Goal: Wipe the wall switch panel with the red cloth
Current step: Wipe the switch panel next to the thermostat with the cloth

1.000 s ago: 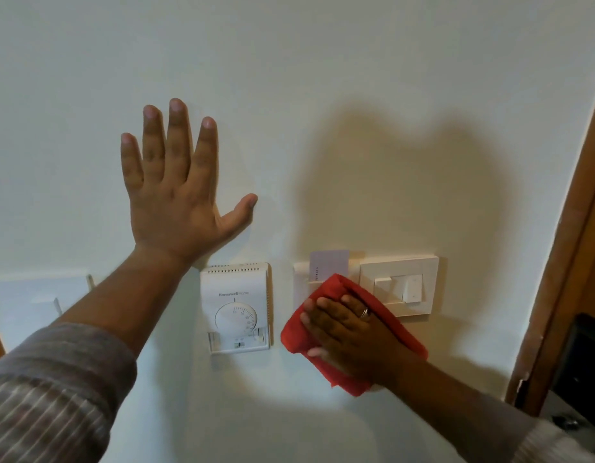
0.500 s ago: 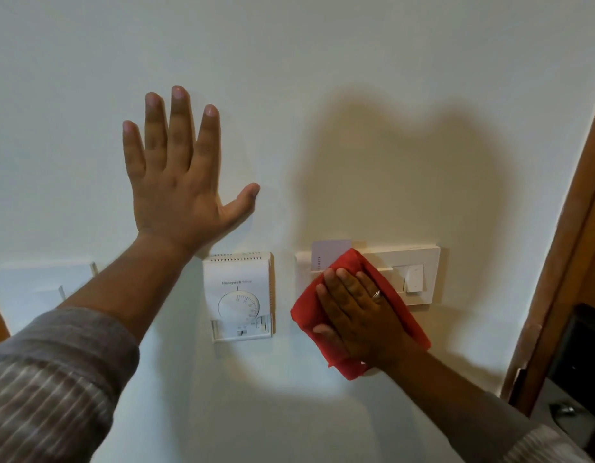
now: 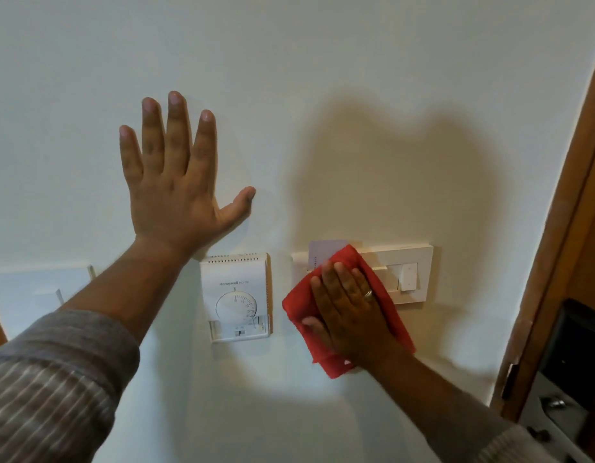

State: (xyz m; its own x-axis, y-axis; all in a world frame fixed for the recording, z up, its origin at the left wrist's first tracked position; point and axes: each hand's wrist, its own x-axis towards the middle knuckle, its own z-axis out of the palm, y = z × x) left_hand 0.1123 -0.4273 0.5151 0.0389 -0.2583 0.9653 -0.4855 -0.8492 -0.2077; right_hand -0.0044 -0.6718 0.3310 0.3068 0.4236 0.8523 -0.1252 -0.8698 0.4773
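1. Head view, task objects. One red cloth [image 3: 347, 309] lies flat against the wall [image 3: 356, 78], covering the left and middle part of one cream wall switch panel [image 3: 413, 274]. The panel's right part stays exposed, with one rocker switch [image 3: 408, 277] visible on it. One pale card [image 3: 326, 255] stands upright at the panel's top left corner, just above the cloth's upper edge; whether it sits in a slot cannot be told.

2. Head view, right hand [image 3: 351, 315]. It is spread flat, fingers together and extended, palm pressing the cloth onto the panel rather than clamped round it. The fingertips point up toward the panel's top edge. One ring [image 3: 368, 293] shows on one finger.

3. Head view, left hand [image 3: 179, 192]. It is open and holds nothing, fingers stretched upward and thumb out to the side, laid against the bare wall above and to the left of the thermostat. A striped sleeve [image 3: 52, 379] covers the forearm.

4. Head view, other fixtures. One white thermostat [image 3: 237, 297] with one round dial is mounted between the two hands, near the cloth's left edge but apart from it. One further pale plate [image 3: 38, 295] sits on the wall at the far left, partly hidden by the left arm.

5. Head view, right margin. One wooden door frame [image 3: 563, 228] runs down the edge; dark hardware beside it is too blurred to identify.
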